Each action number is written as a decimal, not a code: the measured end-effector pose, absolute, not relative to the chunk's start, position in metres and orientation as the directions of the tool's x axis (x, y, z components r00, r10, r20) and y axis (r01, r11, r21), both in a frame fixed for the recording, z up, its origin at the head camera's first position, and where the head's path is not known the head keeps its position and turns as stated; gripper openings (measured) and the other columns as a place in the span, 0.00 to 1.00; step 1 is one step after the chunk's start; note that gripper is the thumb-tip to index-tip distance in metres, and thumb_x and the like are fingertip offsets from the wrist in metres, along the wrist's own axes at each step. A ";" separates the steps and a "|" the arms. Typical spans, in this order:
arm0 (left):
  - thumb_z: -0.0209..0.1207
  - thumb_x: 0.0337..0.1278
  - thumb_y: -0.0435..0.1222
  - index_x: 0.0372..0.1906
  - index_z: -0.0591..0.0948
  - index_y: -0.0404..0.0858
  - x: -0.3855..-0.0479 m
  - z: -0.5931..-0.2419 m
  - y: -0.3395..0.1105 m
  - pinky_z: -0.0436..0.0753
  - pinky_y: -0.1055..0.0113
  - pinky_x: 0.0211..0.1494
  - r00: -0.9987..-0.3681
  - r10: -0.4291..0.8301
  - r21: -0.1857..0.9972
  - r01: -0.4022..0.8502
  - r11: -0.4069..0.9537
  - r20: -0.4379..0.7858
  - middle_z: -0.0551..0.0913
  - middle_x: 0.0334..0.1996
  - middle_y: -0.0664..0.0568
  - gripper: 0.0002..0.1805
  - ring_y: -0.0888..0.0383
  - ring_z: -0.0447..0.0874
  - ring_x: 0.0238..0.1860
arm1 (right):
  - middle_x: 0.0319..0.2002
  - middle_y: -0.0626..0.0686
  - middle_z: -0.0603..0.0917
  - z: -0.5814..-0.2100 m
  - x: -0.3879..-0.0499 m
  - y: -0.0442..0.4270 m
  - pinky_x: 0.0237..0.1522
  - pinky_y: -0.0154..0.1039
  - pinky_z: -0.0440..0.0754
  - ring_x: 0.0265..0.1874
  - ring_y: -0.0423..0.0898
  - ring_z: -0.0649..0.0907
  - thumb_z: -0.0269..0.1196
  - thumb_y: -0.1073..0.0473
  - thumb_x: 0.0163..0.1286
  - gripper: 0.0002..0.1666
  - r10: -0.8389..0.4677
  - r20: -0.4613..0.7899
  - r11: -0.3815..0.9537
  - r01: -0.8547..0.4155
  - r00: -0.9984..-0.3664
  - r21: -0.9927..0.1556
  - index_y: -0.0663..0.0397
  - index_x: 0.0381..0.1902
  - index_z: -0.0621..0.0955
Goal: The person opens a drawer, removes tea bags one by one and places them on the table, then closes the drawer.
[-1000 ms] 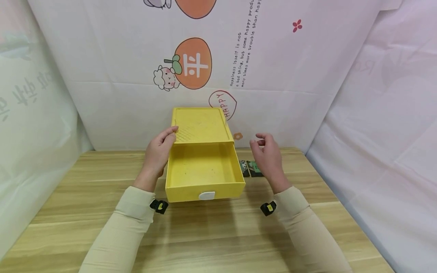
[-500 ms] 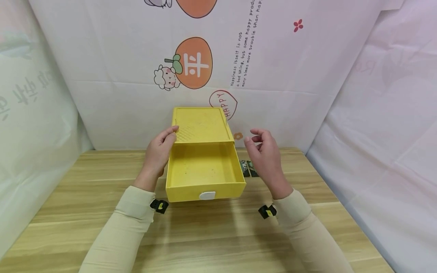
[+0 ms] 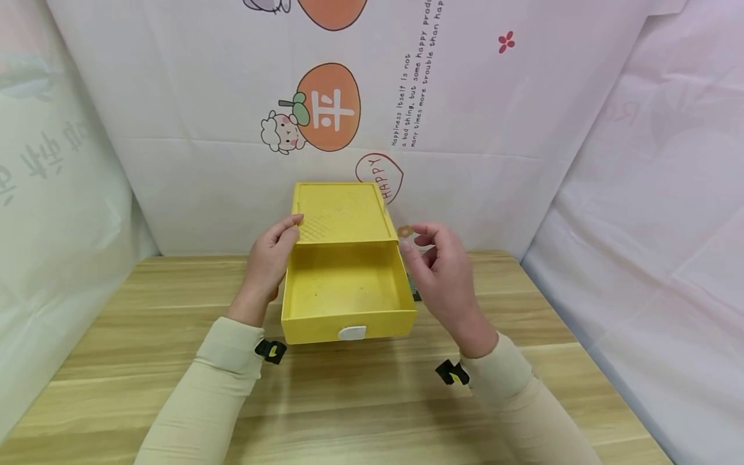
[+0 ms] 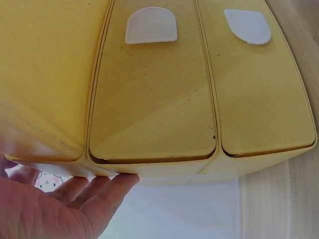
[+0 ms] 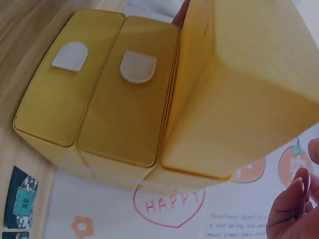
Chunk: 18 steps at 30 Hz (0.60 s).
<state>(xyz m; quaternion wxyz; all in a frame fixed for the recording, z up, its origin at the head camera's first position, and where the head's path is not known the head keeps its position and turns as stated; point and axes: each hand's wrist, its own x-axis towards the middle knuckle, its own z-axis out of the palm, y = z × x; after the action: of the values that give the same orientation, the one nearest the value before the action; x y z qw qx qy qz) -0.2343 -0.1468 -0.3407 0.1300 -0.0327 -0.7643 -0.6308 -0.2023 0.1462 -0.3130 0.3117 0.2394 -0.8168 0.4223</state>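
A yellow drawer unit (image 3: 343, 212) stands against the back cloth, its top drawer (image 3: 349, 326) pulled out and empty inside. Two lower drawers (image 4: 154, 99) with white tabs are closed in the left wrist view. My left hand (image 3: 268, 265) holds the unit's left side, thumb over the top edge and fingers along the side wall. Just right of the unit, my right hand (image 3: 444, 274) hangs in the air with fingers loosely bent, holding nothing. A gap separates it from the drawer in the right wrist view, where the fingers (image 5: 291, 201) show at the right edge.
Small dark green printed packets (image 5: 21, 199) lie on the wooden table (image 3: 349, 413) to the right of the unit, mostly hidden by my right hand in the head view. White printed cloth (image 3: 476, 129) hangs behind and along both sides.
My right hand has moved left, closer to the drawer unit, and now covers more of the packets. The left hand and the pulled-out drawer have stayed in place.
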 end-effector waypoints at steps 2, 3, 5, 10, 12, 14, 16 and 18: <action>0.48 0.79 0.50 0.74 0.76 0.51 -0.234 -0.341 -0.147 0.64 0.54 0.77 -0.965 -0.113 0.957 0.211 0.200 0.236 0.72 0.75 0.59 0.26 0.59 0.61 0.79 | 0.45 0.56 0.82 -0.312 -0.197 0.144 0.29 0.33 0.76 0.24 0.44 0.75 0.67 0.57 0.74 0.19 -0.142 0.731 0.532 -0.674 -0.667 -0.512 0.61 0.57 0.80; 0.48 0.79 0.50 0.74 0.76 0.51 -0.234 -0.340 -0.147 0.64 0.54 0.77 -0.965 -0.114 0.957 0.209 0.200 0.235 0.72 0.75 0.59 0.26 0.59 0.61 0.79 | 0.44 0.56 0.82 -0.312 -0.194 0.143 0.28 0.33 0.76 0.23 0.43 0.74 0.68 0.57 0.74 0.18 -0.150 0.743 0.533 -0.686 -0.653 -0.495 0.61 0.56 0.80; 0.48 0.79 0.49 0.74 0.76 0.51 -0.234 -0.340 -0.147 0.64 0.54 0.76 -0.965 -0.115 0.957 0.209 0.202 0.235 0.72 0.75 0.59 0.26 0.59 0.62 0.79 | 0.45 0.57 0.82 -0.313 -0.190 0.141 0.27 0.33 0.75 0.23 0.42 0.73 0.69 0.58 0.73 0.19 -0.166 0.764 0.538 -0.707 -0.623 -0.459 0.61 0.56 0.81; 0.48 0.78 0.50 0.73 0.77 0.51 -0.234 -0.340 -0.147 0.65 0.54 0.76 -0.964 -0.121 0.954 0.210 0.213 0.239 0.73 0.75 0.58 0.26 0.58 0.63 0.78 | 0.44 0.58 0.82 -0.316 -0.183 0.136 0.26 0.33 0.74 0.22 0.40 0.71 0.71 0.60 0.70 0.19 -0.215 0.827 0.537 -0.770 -0.520 -0.344 0.61 0.55 0.81; 0.49 0.78 0.50 0.73 0.77 0.50 -0.233 -0.340 -0.147 0.65 0.54 0.76 -0.963 -0.123 0.953 0.212 0.215 0.242 0.73 0.75 0.58 0.26 0.58 0.63 0.78 | 0.44 0.58 0.82 -0.318 -0.181 0.133 0.26 0.33 0.73 0.22 0.40 0.70 0.70 0.58 0.71 0.19 -0.242 0.850 0.538 -0.794 -0.468 -0.284 0.62 0.54 0.81; 0.49 0.78 0.50 0.73 0.78 0.50 -0.233 -0.340 -0.146 0.65 0.54 0.76 -0.962 -0.124 0.952 0.215 0.216 0.245 0.73 0.74 0.58 0.26 0.58 0.63 0.78 | 0.43 0.59 0.81 -0.319 -0.179 0.131 0.26 0.34 0.72 0.22 0.40 0.70 0.68 0.54 0.74 0.20 -0.266 0.871 0.533 -0.816 -0.413 -0.224 0.63 0.54 0.80; 0.48 0.78 0.50 0.73 0.77 0.50 -0.233 -0.339 -0.147 0.65 0.54 0.76 -0.961 -0.124 0.952 0.216 0.217 0.246 0.73 0.75 0.58 0.26 0.58 0.63 0.78 | 0.43 0.59 0.81 -0.321 -0.177 0.129 0.26 0.34 0.72 0.22 0.41 0.70 0.65 0.49 0.76 0.22 -0.286 0.885 0.527 -0.832 -0.367 -0.174 0.64 0.53 0.80; 0.48 0.78 0.50 0.73 0.77 0.50 -0.233 -0.339 -0.147 0.65 0.54 0.76 -0.961 -0.125 0.952 0.217 0.217 0.247 0.73 0.75 0.57 0.26 0.58 0.63 0.78 | 0.42 0.59 0.80 -0.322 -0.175 0.127 0.26 0.35 0.72 0.23 0.42 0.71 0.62 0.45 0.78 0.25 -0.300 0.889 0.522 -0.840 -0.345 -0.150 0.64 0.53 0.80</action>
<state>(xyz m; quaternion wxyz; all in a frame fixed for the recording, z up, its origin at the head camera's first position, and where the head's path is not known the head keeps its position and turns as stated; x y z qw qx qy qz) -0.2332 -0.1467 -0.3395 0.1366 -0.0300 -0.7680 -0.6250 -0.1747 0.1267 -0.3223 0.4317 0.3757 -0.7581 0.3127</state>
